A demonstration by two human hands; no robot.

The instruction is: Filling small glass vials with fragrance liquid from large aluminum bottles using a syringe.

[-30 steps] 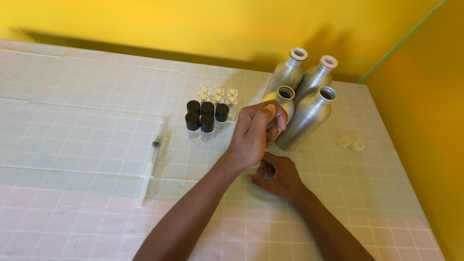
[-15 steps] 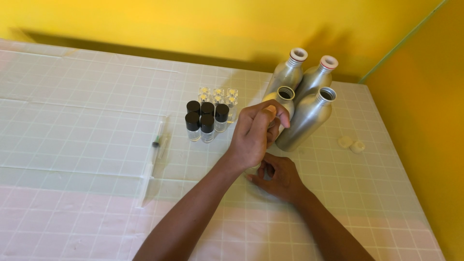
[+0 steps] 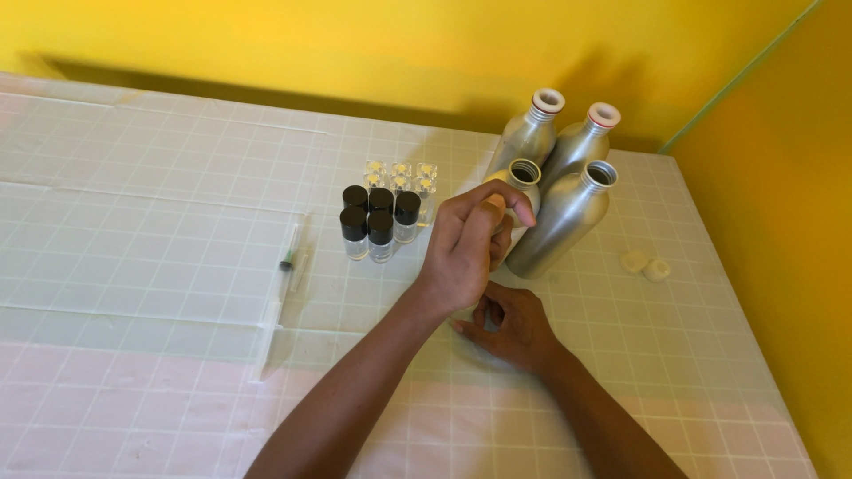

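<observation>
So the left hand (image 3: 470,248) is lifted off the surface (image 3: 160,177) with its fingers curled in and the fingertips pinched around something small and yellowish (image 3: 494,206), right in front of the open-necked metal bottle (image 3: 522,182); can't really tell what that little thing is, since the fingers hide most of it. The right hand (image 3: 510,324) sits lower, resting on the surface just below the left one, fingers loosely curled with the tips touching down; whether it's holding anything I honestly can't tell. There are four brushed aluminium bottles bunched together at the back right: two at the rear with white caps (image 3: 548,100), and two in front with open necks, one of them (image 3: 568,217) leaning out toward the right. Left of the hands is a tight cluster of small clear vials with black caps (image 3: 380,222), and just behind those a few tiny clear vials without caps (image 3: 401,175). Further left a syringe (image 3: 286,275) lies flat on the surface, well apart from both hands. Over on the right, near the yellow wall (image 3: 763,222), two small whitish caps (image 3: 646,265) lie side by side. The surface itself has a white covering with a grid pattern, turning pinkish toward the near edge.
</observation>
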